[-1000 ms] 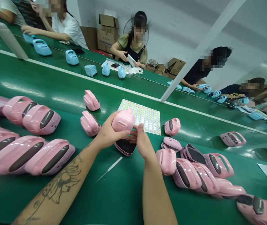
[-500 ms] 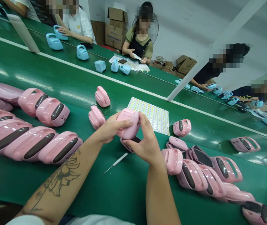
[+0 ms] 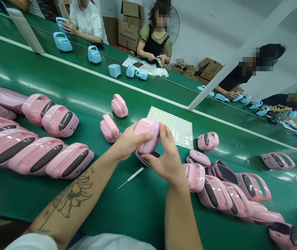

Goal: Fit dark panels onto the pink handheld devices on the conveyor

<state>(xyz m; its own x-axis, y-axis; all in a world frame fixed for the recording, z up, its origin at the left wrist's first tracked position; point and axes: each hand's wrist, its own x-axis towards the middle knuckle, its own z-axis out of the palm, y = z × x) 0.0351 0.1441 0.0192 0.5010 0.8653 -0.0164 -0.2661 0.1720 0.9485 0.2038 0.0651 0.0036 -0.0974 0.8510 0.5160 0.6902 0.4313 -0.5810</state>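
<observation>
A pink plastic housing (image 3: pixel 146 134) is held up above the green bench, between both my hands. My left hand (image 3: pixel 128 142) grips its left side, thumb laid across the face. On the other side, my right hand (image 3: pixel 167 152) has its fingertips at the far right edge and its thumb low, near the bottom. Just beneath the held housing lies a stack of dark-faced pink panels (image 3: pixel 144 160), partly covered by my hands. A white-handled thin pointed tool (image 3: pixel 135 174) rests on the bench below. Behind my right hand lies a sheet of small stickers (image 3: pixel 178 126).
Rows of pink housings with dark windows (image 3: pixel 46 154) lie at left, and more (image 3: pixel 226 194) at right. Two pink housings (image 3: pixel 119 106) stand just beyond my left hand. A white post (image 3: pixel 208 83) rises from the divider. Co-workers across the bench handle blue housings (image 3: pixel 63 42).
The view has shifted slightly. Both hands keep hold of the pink housing, in nearly the same pose. Across the bench, a co-worker's hands have come closer together around a sheet.
</observation>
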